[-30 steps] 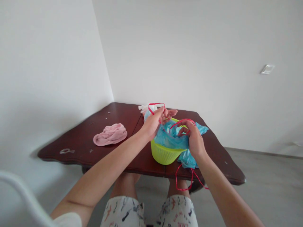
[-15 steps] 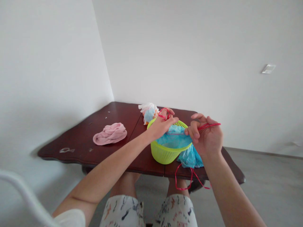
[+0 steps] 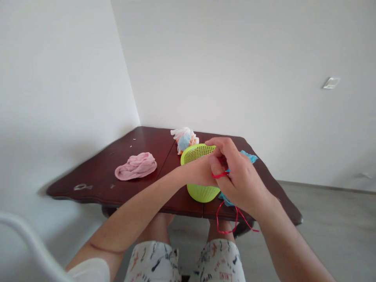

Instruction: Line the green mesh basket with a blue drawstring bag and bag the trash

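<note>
My two hands meet over the right side of a yellow-green plastic basket (image 3: 202, 192). My right hand (image 3: 242, 180) is in front, fingers curled, with a loop of red drawstring (image 3: 219, 175) around its thumb and forefinger. Behind it my left hand (image 3: 202, 170) reaches in across the basket; its fingers are hidden by my right hand. Pieces of a thin blue plastic bag (image 3: 249, 156) show beyond my right hand. More blue plastic (image 3: 225, 200) lies beside the basket, with a loose red cord (image 3: 236, 219) hanging over the table edge.
A folded pink cloth (image 3: 136, 166) lies on the dark wooden table (image 3: 117, 147) to the left. Behind the basket sits a white knotted plastic bag (image 3: 185, 139) with blue and orange showing. White walls stand behind and to the left.
My hands, apart before with red drawstring in each, have come together. My right hand has moved left over my left hand and turned its back toward me, covering the basket's right side.
</note>
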`<state>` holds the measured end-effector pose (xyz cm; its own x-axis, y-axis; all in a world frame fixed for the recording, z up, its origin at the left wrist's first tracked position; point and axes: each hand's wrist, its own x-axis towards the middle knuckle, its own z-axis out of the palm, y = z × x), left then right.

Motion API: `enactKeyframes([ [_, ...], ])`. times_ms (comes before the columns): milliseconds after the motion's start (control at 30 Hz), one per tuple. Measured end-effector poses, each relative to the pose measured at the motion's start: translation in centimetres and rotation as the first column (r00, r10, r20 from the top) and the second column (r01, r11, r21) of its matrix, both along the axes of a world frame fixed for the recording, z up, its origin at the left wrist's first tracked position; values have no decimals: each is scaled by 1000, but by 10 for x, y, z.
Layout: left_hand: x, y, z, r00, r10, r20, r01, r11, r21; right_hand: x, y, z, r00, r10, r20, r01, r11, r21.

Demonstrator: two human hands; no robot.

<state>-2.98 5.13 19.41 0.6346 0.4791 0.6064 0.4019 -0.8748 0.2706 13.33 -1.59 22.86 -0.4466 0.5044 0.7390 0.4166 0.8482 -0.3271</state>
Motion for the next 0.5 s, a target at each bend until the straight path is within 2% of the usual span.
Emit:
enactKeyframes([
  [133,-8,-3,-3,999,-23,-42,23,1000,-13,-3,-5,2,996,22,91,-27,998,56],
  [267,-14,-3,-4,997,-38,-66,26,984,-177,-4,-7,-1,992,-6,128,-9,993,116],
  [400,-21,5,-3,994,-112,16,109,918,-381,4,-9,-5,990,-21,138,3,991,131],
  [500,-26,11,-2,980,-170,107,201,839,-506,19,-8,-11,996,52,66,-55,998,43],
])
